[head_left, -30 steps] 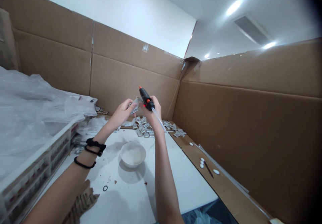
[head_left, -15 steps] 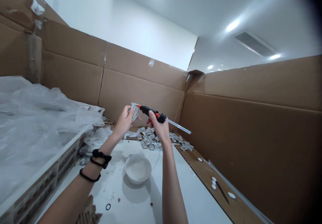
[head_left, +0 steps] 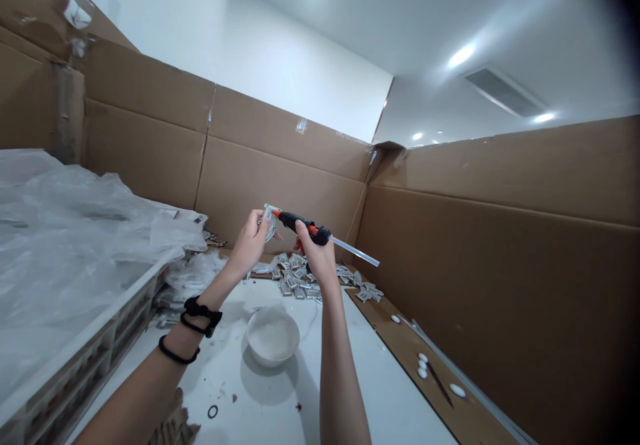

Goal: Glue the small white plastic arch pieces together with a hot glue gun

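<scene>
My left hand pinches a small pale frame-like part, held up above the table. Closed round a black and orange glue gun is my right hand. The gun's orange nozzle points left and meets the upper part of the small piece; whether it touches cannot be made out. From the gun's rear a clear glue stick sticks out to the right. Below both hands a white bowl stands on the white table.
Behind my hands lies a pile of small grey-white parts. Plastic bags fill a white crate at left. White oval pieces and a dark thin tool lie on cardboard at right. Cardboard walls surround the table.
My left hand and the small part have shifted slightly to the right, and the part has turned a little. The glue gun stays nearly where it was, in my right hand.
</scene>
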Demonstrator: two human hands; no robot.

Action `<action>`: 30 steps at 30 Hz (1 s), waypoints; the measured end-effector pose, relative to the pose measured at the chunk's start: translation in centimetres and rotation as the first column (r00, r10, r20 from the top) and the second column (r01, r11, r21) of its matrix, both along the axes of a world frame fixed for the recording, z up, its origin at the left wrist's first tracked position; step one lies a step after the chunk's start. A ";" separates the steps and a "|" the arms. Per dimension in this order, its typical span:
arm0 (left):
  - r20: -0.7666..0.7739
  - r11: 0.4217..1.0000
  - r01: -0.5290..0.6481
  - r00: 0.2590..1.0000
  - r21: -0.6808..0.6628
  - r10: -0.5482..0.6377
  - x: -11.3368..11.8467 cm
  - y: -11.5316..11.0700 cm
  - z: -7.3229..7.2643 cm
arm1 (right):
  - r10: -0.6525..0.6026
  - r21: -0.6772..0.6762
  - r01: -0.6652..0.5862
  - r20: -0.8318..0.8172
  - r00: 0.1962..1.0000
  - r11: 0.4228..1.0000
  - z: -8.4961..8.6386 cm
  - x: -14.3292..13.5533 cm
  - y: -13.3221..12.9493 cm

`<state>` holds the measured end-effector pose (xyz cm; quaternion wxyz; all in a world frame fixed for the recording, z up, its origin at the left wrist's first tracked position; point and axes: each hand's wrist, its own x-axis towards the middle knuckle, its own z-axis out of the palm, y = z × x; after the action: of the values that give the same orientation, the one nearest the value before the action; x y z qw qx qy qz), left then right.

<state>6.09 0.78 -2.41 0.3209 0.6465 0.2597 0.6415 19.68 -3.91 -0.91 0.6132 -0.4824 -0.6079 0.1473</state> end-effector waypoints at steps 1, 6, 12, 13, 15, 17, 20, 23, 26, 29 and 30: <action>-0.002 1.000 -0.002 1.000 -0.004 0.002 0.0 0.0 0.0 | 0.000 -0.003 0.000 -0.005 1.000 1.000 0.0 0.0 0.0; -0.003 1.000 0.005 1.000 -0.015 -0.005 0.1 -0.3 0.1 | -0.020 -0.019 0.020 -0.014 1.000 1.000 0.0 0.1 0.2; -0.034 1.000 -0.023 0.999 -0.020 0.022 0.1 -0.3 0.1 | -0.012 -0.006 0.012 -0.023 1.000 1.000 0.0 0.1 0.1; -0.047 0.999 -0.032 0.998 -0.023 0.031 0.1 -0.3 0.1 | -0.013 -0.004 0.013 -0.021 1.000 1.000 0.0 0.1 0.1; -0.073 0.998 -0.051 0.996 -0.028 0.049 0.1 -0.3 0.1 | -0.014 -0.004 0.014 -0.016 1.000 1.000 0.0 0.1 0.2; -0.085 0.997 -0.071 0.994 -0.037 0.067 0.0 -0.2 0.0 | -0.003 -0.009 0.003 -0.012 1.000 1.000 0.0 0.1 0.2; -0.074 0.995 -0.088 0.994 -0.051 0.084 0.0 0.0 -0.1 | 0.018 -0.023 -0.018 0.001 1.000 1.000 -0.1 0.1 0.1; -0.048 0.996 -0.076 0.996 -0.046 0.074 0.0 0.2 -0.2 | 0.013 -0.026 -0.013 0.019 1.000 1.000 -0.1 0.1 0.0; -0.008 0.998 -0.060 0.998 -0.037 0.059 0.0 0.4 -0.3 | 0.011 -0.022 -0.010 0.014 1.000 1.000 -0.1 0.1 0.0; 0.029 0.998 -0.046 0.998 -0.032 0.047 0.1 0.5 -0.3 | 0.021 -0.014 -0.021 0.007 1.000 1.000 -0.1 0.1 0.1; 0.041 0.999 -0.043 0.998 -0.030 0.044 0.1 0.4 -0.3 | 0.023 -0.012 -0.023 0.008 1.000 1.000 -0.1 0.1 0.1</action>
<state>6.23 1.22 -2.75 0.3217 0.6226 0.2763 0.6577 19.79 -3.77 -1.04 0.6062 -0.4796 -0.6149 0.1561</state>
